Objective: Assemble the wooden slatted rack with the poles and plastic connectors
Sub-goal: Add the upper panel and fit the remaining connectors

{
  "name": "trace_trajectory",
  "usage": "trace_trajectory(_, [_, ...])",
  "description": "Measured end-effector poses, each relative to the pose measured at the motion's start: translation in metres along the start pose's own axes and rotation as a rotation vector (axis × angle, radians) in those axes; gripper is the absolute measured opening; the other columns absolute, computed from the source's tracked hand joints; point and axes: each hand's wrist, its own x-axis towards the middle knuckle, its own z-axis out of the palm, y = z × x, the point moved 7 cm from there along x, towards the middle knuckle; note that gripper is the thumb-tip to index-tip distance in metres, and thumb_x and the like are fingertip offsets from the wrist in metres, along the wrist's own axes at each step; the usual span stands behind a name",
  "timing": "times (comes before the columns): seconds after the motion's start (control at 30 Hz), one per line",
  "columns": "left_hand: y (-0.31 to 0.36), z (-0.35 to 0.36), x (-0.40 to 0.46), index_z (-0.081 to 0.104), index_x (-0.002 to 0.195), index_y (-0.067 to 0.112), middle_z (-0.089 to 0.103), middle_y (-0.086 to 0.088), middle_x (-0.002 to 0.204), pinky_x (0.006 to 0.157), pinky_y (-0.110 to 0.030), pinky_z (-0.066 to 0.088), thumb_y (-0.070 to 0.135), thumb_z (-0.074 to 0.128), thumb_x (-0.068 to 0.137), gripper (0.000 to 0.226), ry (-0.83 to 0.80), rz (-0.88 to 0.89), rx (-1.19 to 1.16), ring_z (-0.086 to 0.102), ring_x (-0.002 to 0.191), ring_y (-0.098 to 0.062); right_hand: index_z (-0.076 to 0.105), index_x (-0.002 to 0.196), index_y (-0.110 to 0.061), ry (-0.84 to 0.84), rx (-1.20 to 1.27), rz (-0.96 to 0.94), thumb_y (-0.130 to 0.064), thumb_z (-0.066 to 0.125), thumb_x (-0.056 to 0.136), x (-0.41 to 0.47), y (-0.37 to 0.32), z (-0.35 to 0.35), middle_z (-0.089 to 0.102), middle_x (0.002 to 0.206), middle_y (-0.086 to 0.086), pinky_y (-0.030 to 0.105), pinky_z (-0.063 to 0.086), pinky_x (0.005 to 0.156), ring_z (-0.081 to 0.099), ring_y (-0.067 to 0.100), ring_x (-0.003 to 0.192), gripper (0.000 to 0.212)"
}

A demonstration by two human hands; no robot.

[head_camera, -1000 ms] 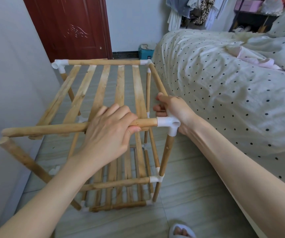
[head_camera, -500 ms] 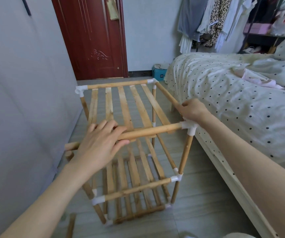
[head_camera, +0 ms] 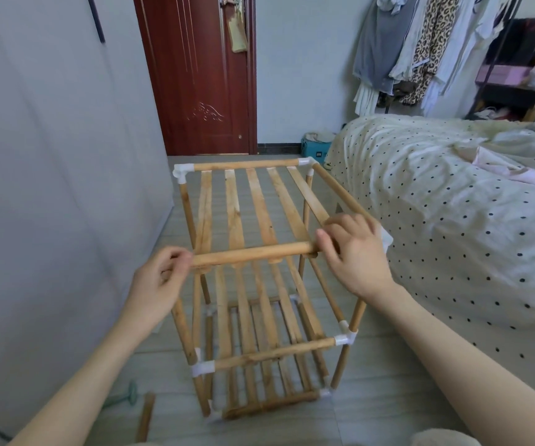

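Note:
A three-tier wooden slatted rack (head_camera: 259, 217) of round poles and white plastic connectors stands upright on the floor between a wall and a bed. Its near top pole (head_camera: 250, 254) runs left to right. My left hand (head_camera: 160, 278) grips the left end of that pole at the near-left corner. My right hand (head_camera: 353, 255) grips the right end of the pole, beside a white corner connector (head_camera: 386, 240) that it mostly hides. The top shelf carries several flat slats. A white connector (head_camera: 183, 171) caps the far-left corner.
A grey wall (head_camera: 50, 188) runs close along the left. A polka-dot bed (head_camera: 453, 220) lies close on the right. A loose wooden piece (head_camera: 146, 416) and a pale green object (head_camera: 124, 394) lie on the floor at lower left. A red door (head_camera: 201, 75) stands behind.
My left hand slid from the pole's middle to its left end. My right hand moved from behind the near-right connector onto the pole. The view pulled back and the rack now looks squared.

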Motion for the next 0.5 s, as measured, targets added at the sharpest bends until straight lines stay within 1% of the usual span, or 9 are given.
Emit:
trace_trajectory(0.03, [0.001,-0.001,-0.001,0.06,0.08,0.026,0.058,-0.002,0.067,0.067,-0.031,0.043,0.03,0.045,0.096,0.022,0.051,-0.038,-0.065,0.056,0.068,-0.019,0.069,0.086,-0.011,0.036,-0.037,0.057,-0.037,0.038,0.094,0.002,0.011,-0.005,0.066,0.093,0.002,0.042,0.033,0.097,0.059,0.024,0.094,0.042])
trace_trajectory(0.1, [0.005,0.003,-0.002,0.061,0.077,0.019,0.05,-0.008,0.061,0.063,-0.032,0.04,0.021,0.043,0.099,0.028,0.086,-0.086,-0.186,0.05,0.059,-0.017,0.065,0.106,-0.007,0.046,-0.021,0.273,-0.034,0.04,0.094,0.004,0.04,-0.008,0.06,0.113,0.01,0.046,0.035,0.099,0.055,0.029,0.107,0.038])
trace_trajectory(0.17, [0.01,0.008,-0.002,0.061,0.078,0.014,0.048,-0.01,0.06,0.058,-0.031,0.04,0.012,0.044,0.098,0.026,0.114,-0.142,-0.342,0.047,0.052,-0.013,0.051,0.125,-0.006,-0.007,0.228,0.631,-0.031,0.043,0.096,0.0,0.075,0.0,0.051,0.128,0.014,0.046,0.039,0.101,0.049,0.031,0.117,0.04])
trace_trajectory(0.2, [0.01,0.012,-0.002,0.06,0.079,0.011,0.048,-0.009,0.061,0.054,-0.028,0.04,0.009,0.044,0.097,0.024,0.128,-0.198,-0.437,0.046,0.048,-0.011,0.048,0.127,-0.008,-0.04,0.364,0.796,-0.033,0.041,0.096,-0.005,0.087,0.009,0.052,0.127,0.014,0.046,0.041,0.1,0.051,0.031,0.116,0.04])
trace_trajectory(0.23, [0.009,0.016,-0.002,0.059,0.08,0.01,0.048,-0.008,0.062,0.049,-0.025,0.041,0.01,0.045,0.097,0.022,0.129,-0.27,-0.53,0.046,0.045,-0.01,0.049,0.122,-0.012,-0.048,0.464,0.897,-0.037,0.039,0.095,-0.01,0.095,0.017,0.057,0.12,0.013,0.049,0.044,0.098,0.055,0.032,0.112,0.038])
trace_trajectory(0.3, [0.007,0.027,-0.003,0.058,0.085,0.01,0.052,-0.006,0.065,0.045,-0.022,0.044,0.014,0.047,0.095,0.016,0.067,-0.434,-0.677,0.05,0.044,-0.009,0.052,0.104,-0.019,0.003,0.502,0.957,-0.047,0.033,0.088,-0.012,0.104,0.021,0.066,0.104,0.011,0.052,0.047,0.092,0.06,0.034,0.103,0.037])
trace_trajectory(0.37, [0.008,0.039,-0.005,0.055,0.095,0.009,0.061,-0.009,0.073,0.051,-0.025,0.053,0.015,0.049,0.094,0.008,-0.052,-0.596,-0.782,0.06,0.053,-0.013,0.05,0.097,-0.02,0.07,0.537,1.022,-0.055,0.034,0.085,-0.013,0.107,0.021,0.065,0.099,0.008,0.05,0.048,0.091,0.06,0.03,0.1,0.04])
trace_trajectory(0.43, [0.013,0.048,-0.007,0.056,0.107,0.004,0.068,-0.015,0.086,0.064,-0.033,0.059,0.013,0.052,0.092,0.018,-0.138,-0.717,-0.871,0.067,0.073,-0.022,0.047,0.098,-0.016,0.157,0.59,1.108,-0.052,0.041,0.089,-0.014,0.108,0.019,0.06,0.1,0.006,0.045,0.046,0.092,0.057,0.026,0.1,0.038])
trace_trajectory(0.5, [0.019,0.055,-0.009,0.056,0.115,-0.001,0.069,-0.019,0.101,0.069,-0.04,0.059,0.013,0.053,0.091,0.027,-0.159,-0.784,-0.937,0.068,0.088,-0.029,0.047,0.103,-0.011,0.236,0.689,1.191,-0.051,0.043,0.09,-0.018,0.111,0.024,0.055,0.106,0.006,0.042,0.043,0.096,0.053,0.024,0.106,0.043])
